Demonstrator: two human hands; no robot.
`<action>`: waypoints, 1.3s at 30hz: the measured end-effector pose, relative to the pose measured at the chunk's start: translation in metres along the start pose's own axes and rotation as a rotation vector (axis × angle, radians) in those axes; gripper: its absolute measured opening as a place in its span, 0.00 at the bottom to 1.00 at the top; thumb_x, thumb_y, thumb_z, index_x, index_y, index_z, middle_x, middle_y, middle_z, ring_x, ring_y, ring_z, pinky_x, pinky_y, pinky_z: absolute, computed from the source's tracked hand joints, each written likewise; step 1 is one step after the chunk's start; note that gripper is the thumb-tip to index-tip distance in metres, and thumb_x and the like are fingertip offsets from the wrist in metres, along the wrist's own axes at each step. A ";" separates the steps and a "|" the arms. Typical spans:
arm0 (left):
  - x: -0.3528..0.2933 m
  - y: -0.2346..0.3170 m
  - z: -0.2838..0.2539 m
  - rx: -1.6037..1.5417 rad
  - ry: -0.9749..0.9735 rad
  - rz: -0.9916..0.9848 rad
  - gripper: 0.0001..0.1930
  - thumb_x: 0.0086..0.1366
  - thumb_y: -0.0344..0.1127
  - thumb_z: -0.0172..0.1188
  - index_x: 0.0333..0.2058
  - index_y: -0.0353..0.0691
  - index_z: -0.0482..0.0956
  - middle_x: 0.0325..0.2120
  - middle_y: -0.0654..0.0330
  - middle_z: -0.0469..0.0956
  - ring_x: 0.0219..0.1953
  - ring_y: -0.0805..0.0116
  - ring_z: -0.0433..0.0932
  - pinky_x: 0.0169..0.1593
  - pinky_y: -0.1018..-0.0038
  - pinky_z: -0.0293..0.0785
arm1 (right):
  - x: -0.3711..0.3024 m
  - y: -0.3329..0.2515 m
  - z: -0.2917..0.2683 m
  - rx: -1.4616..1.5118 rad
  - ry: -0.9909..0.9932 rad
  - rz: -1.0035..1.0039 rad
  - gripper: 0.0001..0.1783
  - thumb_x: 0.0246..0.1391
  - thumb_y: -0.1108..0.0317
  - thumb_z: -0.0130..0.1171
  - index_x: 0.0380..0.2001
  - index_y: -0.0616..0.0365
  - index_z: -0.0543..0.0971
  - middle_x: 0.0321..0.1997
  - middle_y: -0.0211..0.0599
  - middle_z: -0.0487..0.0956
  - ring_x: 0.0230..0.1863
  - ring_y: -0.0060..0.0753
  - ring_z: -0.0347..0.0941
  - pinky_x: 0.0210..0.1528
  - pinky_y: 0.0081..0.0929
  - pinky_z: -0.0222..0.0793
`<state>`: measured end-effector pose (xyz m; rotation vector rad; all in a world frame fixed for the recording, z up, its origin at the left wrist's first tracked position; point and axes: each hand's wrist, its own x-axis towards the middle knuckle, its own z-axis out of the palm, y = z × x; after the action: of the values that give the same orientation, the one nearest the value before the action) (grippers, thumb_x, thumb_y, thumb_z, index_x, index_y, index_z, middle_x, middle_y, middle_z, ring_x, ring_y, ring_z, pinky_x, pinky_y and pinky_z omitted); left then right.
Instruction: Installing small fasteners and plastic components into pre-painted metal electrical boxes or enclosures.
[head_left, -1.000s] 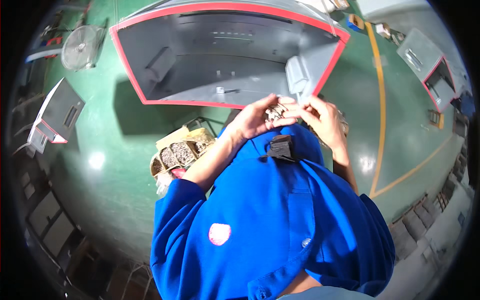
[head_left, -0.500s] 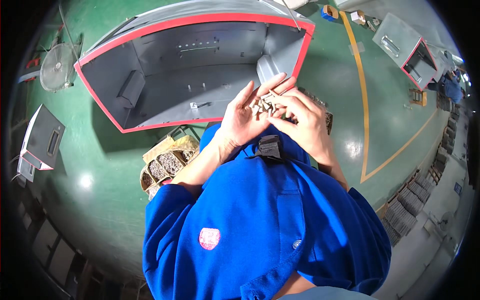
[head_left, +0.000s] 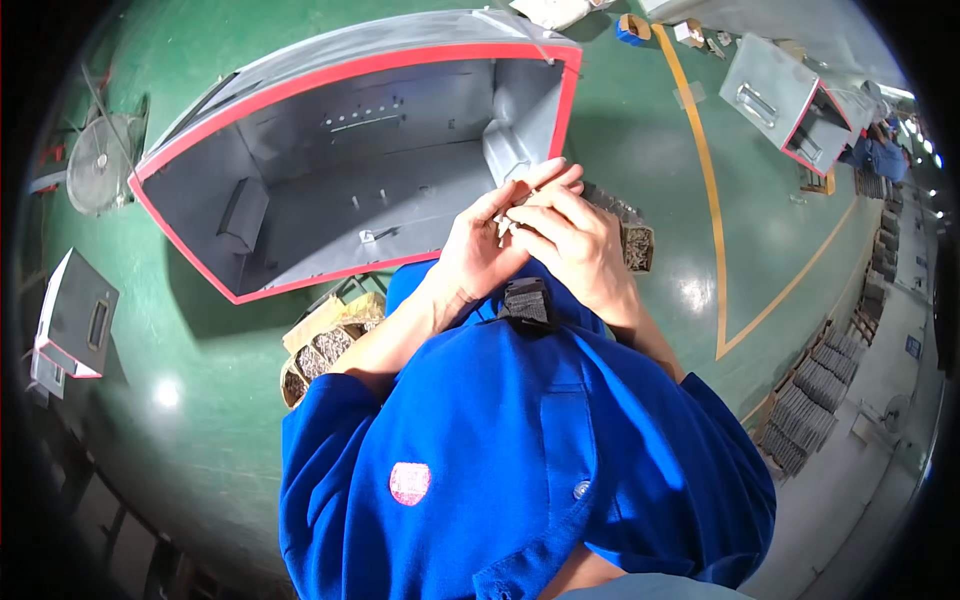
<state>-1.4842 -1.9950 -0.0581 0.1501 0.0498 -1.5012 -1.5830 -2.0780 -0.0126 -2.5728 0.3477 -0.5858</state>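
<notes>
My left hand (head_left: 478, 245) is cupped in front of me, palm up, around several small metal pieces (head_left: 501, 226). They are short, pale and stubby, too small for me to tell their kind. Over that palm lies my right hand (head_left: 580, 245), its fingers bent and touching the pieces. Its fingers hide most of the pile. Just beyond both hands stands a large grey metal cabinet (head_left: 340, 190) with a red rim, its open side facing me. Thin upright pins (head_left: 383, 196) and a small bracket (head_left: 368, 236) sit on its inner panel.
Boxes of small metal parts (head_left: 330, 345) stand below the cabinet at left, another box (head_left: 637, 248) to the right of my hands. A fan (head_left: 100, 165) and a smaller grey cabinet (head_left: 78, 315) are at far left. Another red-edged cabinet (head_left: 790, 105) stands far right, near a yellow floor line (head_left: 708, 190).
My right hand has closed in over the left palm, covering more of the pieces. The left fingers have curled inward. The whole view has shifted slightly, the cabinet now further left and lower.
</notes>
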 end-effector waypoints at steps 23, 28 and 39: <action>-0.057 0.047 -0.031 0.289 0.330 -0.320 0.23 0.66 0.37 0.37 0.55 0.31 0.64 0.57 0.46 0.63 0.61 0.51 0.60 0.65 0.57 0.53 | -0.026 -0.043 0.095 -0.011 -0.050 0.094 0.09 0.46 0.68 0.50 0.32 0.55 0.75 0.33 0.32 0.75 0.34 0.36 0.74 0.28 0.34 0.71; -0.071 0.051 -0.017 0.494 0.433 -0.380 0.21 0.67 0.38 0.37 0.54 0.35 0.66 0.56 0.50 0.66 0.59 0.54 0.63 0.62 0.58 0.59 | -0.023 -0.065 0.075 0.072 0.001 0.162 0.08 0.49 0.67 0.48 0.30 0.55 0.75 0.30 0.33 0.74 0.32 0.40 0.74 0.28 0.38 0.71; -0.076 0.047 -0.069 0.195 0.480 -0.320 0.14 0.68 0.41 0.45 0.37 0.36 0.75 0.33 0.59 0.79 0.35 0.66 0.78 0.39 0.68 0.75 | -0.031 -0.066 0.051 0.101 0.072 0.104 0.06 0.43 0.66 0.53 0.20 0.58 0.72 0.27 0.34 0.69 0.31 0.38 0.70 0.30 0.35 0.68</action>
<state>-1.4384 -1.9083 -0.1136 0.6844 0.3261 -1.7581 -1.5777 -1.9908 -0.0308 -2.4253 0.4614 -0.6425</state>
